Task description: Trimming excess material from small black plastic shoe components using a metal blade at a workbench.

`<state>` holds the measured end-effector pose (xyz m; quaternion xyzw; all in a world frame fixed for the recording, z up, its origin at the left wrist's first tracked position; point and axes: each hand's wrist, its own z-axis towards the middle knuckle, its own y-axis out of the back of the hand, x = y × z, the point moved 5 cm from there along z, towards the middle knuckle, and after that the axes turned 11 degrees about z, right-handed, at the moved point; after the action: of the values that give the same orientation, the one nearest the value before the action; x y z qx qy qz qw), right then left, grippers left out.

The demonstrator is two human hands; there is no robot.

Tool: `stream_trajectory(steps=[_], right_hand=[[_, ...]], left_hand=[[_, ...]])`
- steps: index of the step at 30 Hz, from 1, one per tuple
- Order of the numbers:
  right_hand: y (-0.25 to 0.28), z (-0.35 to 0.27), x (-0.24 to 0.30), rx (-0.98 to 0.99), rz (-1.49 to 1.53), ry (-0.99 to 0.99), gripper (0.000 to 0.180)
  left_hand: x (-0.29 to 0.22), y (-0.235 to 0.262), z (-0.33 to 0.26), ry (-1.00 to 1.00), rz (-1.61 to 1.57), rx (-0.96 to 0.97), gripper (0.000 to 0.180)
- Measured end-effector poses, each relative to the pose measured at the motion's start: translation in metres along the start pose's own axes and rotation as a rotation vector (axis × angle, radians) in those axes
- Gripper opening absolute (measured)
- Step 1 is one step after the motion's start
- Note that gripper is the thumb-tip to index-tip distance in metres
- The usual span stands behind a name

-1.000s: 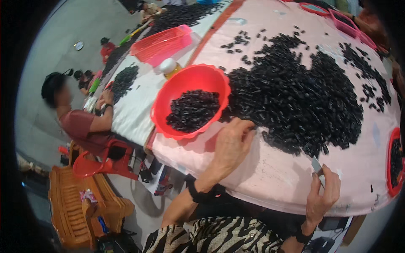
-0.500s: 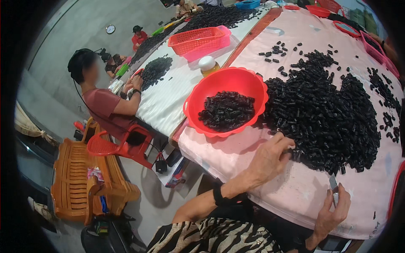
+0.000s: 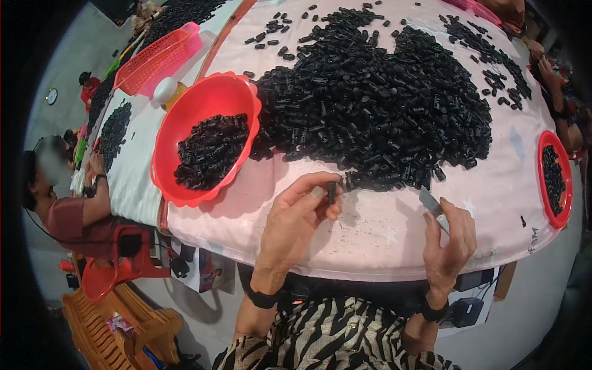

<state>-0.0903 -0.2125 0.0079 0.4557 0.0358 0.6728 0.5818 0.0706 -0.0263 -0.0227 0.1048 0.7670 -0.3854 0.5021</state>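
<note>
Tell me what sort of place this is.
Probably a small informal workshop, perhaps in a home: a big heap of small black parts on a pink cloth, a co-worker at another pile, and a household-style slatted wooden bench.

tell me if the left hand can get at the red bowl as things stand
Probably yes: the left hand is close to the red bowl, and only pink cloth shows between them. It does hold a black piece.
</note>
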Motion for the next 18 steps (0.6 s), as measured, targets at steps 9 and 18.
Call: stream_trajectory(steps=[9, 18], right_hand=[[0.0007, -0.0024, 0.0030, -0.009, -0.004, 0.031, 0.033], [-0.0003, -0.0001, 0.0040, 0.017, -0.042, 0.008, 0.030]], left_hand=[[-0.0028, -0.0038, -0.0060, 0.009, -0.001, -0.007, 0.028], [-0.0014, -0.0001, -0.0044, -0.018, -0.013, -0.012, 0.018]])
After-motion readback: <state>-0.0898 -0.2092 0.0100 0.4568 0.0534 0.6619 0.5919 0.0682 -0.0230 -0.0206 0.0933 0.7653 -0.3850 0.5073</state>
